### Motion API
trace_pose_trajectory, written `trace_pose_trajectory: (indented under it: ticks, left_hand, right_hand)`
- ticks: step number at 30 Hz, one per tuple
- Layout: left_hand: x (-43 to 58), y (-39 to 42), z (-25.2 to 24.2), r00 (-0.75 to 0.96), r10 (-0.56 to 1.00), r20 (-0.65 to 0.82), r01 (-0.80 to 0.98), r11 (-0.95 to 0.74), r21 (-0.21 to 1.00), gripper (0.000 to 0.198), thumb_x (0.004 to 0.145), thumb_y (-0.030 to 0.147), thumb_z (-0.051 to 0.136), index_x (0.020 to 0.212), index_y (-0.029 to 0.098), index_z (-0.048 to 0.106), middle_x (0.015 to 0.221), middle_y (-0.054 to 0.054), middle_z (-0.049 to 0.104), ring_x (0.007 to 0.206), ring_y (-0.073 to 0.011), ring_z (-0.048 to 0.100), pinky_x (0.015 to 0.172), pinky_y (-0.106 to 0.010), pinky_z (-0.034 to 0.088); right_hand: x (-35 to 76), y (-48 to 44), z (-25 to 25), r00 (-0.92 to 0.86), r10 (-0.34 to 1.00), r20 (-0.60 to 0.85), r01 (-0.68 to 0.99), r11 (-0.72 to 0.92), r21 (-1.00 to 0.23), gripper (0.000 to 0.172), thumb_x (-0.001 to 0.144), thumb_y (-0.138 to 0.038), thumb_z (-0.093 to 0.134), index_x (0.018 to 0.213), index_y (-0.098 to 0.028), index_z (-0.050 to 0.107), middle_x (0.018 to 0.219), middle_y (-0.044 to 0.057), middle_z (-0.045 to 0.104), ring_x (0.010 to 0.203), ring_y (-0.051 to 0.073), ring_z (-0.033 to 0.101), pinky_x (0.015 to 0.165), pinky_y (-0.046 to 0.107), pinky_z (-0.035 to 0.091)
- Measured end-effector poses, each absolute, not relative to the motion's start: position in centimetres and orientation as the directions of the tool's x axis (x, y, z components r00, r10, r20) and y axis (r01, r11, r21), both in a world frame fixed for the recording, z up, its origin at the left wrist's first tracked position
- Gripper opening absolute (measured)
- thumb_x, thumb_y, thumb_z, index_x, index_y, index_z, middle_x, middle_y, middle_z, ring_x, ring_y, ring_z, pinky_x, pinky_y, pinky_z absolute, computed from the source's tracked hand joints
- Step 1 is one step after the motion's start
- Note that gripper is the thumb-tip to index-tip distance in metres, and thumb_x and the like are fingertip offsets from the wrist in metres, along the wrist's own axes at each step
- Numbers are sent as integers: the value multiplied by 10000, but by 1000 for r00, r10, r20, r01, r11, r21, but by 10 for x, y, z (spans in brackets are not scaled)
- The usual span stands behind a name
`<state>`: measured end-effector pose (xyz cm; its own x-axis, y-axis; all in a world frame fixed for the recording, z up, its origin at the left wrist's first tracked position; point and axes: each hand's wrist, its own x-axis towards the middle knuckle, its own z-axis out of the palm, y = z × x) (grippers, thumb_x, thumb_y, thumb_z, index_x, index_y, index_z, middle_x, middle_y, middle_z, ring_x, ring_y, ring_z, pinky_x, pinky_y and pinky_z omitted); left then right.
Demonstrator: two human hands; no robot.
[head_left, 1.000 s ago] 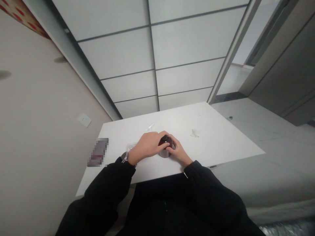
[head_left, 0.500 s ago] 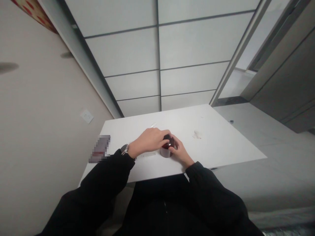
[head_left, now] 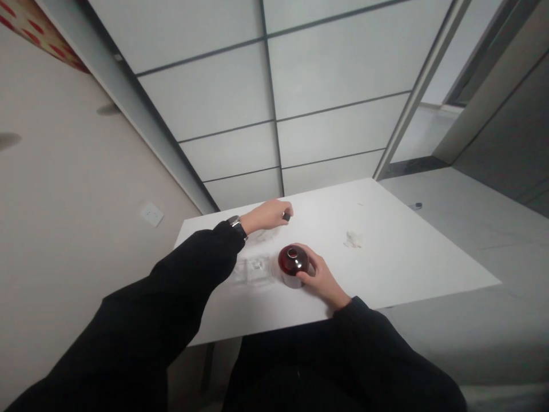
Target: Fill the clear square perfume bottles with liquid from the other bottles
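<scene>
A round dark red bottle with a pale label stands upright on the white table, its mouth uncovered. My right hand is wrapped round the bottle's right side. Beyond the bottle, my left hand pinches a small black cap over the far part of the table. Left of the bottle lies a clear plastic tray with raised compartments; my left forearm covers part of its left end.
The white table reaches toward sliding panels. A crumpled pale tissue lies to the right. Past the table's right edge, a small dark object is on the floor. A wall socket is at left.
My left hand has lifted the black cap off the bottle and moved it away toward the far side. The right hand still holds the bottle. The clear tray has come into view.
</scene>
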<state>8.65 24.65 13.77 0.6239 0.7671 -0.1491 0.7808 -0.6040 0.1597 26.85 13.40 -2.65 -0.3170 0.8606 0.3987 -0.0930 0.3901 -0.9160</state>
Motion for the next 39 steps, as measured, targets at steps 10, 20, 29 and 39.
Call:
trace_pose_trajectory:
  ticks: [10, 20, 29, 39]
  left_hand:
    - [91, 293, 51, 728, 605, -324, 683, -683, 258, 380, 1014, 391, 678, 1323, 174, 633, 1329, -110, 662, 1132, -254, 687, 956, -475, 611]
    - [92, 304, 44, 745, 606, -280, 667, -693, 275, 370, 1016, 392, 675, 1312, 174, 638, 1321, -109, 666, 1130, -252, 687, 959, -474, 610]
    - [72, 261, 99, 731, 679, -68, 654, -669, 353, 581, 893, 261, 782, 1431, 214, 568, 1462, -100, 646, 1218, -240, 663, 1116, -397, 501]
    - [-53, 69, 75, 182, 977, 110, 746, -210, 631, 938, 830, 615, 804, 1572, 237, 373, 1711, -181, 299, 1614, -389, 258, 1326, -587, 221]
  right_hand:
    - [270, 133, -14, -346, 858, 380, -107, 367, -924, 787, 804, -736, 768, 1391, -231, 628, 1362, 147, 709, 1294, 374, 653, 1141, 538, 495]
    - [272, 132, -8, -358, 852, 382, -101, 372, -923, 750, 824, -715, 760, 1390, -245, 618, 1362, 133, 710, 1280, 364, 665, 1128, 529, 511]
    - [275, 131, -7, -339, 863, 375, -47, 382, -923, 775, 821, -763, 730, 1373, -234, 605, 1345, 140, 704, 1281, 375, 651, 1126, 524, 501]
    - [277, 96, -10, -394, 852, 344, -6, 372, -928, 741, 807, -770, 741, 1308, -240, 611, 1235, 135, 692, 1143, 356, 677, 1017, 508, 538]
